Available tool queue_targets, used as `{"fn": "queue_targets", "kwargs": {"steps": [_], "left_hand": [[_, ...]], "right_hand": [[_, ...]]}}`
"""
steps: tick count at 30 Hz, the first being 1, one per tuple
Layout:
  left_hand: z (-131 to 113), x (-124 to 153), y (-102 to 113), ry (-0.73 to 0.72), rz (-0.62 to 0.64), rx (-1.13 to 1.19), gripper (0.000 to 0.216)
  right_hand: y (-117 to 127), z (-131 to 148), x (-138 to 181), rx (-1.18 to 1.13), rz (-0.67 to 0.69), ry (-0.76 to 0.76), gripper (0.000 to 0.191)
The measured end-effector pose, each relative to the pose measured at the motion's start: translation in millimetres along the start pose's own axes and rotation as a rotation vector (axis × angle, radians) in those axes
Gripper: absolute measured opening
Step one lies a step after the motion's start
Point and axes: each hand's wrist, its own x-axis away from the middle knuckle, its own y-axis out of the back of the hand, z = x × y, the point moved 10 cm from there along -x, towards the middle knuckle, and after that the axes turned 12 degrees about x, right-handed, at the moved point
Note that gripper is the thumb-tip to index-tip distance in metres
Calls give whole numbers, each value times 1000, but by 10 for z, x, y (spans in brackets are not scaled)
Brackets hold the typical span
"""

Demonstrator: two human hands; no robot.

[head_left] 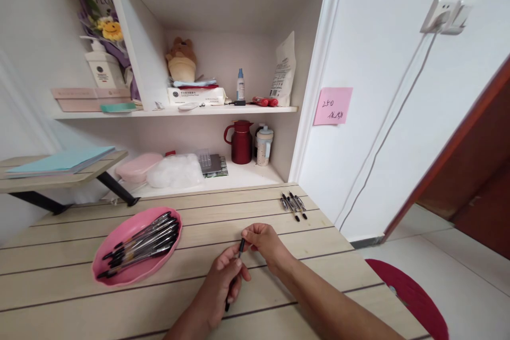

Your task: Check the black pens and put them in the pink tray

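Both my hands hold one black pen (240, 248) over the wooden table (59, 287). My left hand (221, 287) is wrapped round the pen's barrel, whose lower end sticks out below the fingers. My right hand (265, 241) pinches the pen's upper end between thumb and fingers. To the left lies a pink oval tray (119, 276) filled with several black pens (143, 244). A small group of pens (292, 204) lies on the table at the back right, beyond my right hand.
Behind the table stands a white shelf unit with a red jug (240, 142), a cup (263, 144), a pink case (137, 166) and a plastic bag (175, 171). A pink sticky note (332, 105) hangs on the wall. A red stool (410, 292) stands right of the table.
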Motion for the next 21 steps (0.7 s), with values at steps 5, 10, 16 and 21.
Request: {"fn": "queue_targets", "kwargs": {"steps": [5, 10, 16, 21], "left_hand": [[9, -7, 17, -3, -3, 14, 48], [24, -9, 35, 1, -21, 22, 51], [18, -15, 22, -11, -7, 16, 48], [20, -25, 22, -22, 6, 14, 42]], "right_hand": [[-44, -95, 40, -16, 42, -78, 39], [-98, -76, 55, -65, 58, -68, 37], [-95, -111, 83, -138, 52, -130, 37], [-134, -70, 69, -204, 104, -81, 38]]}}
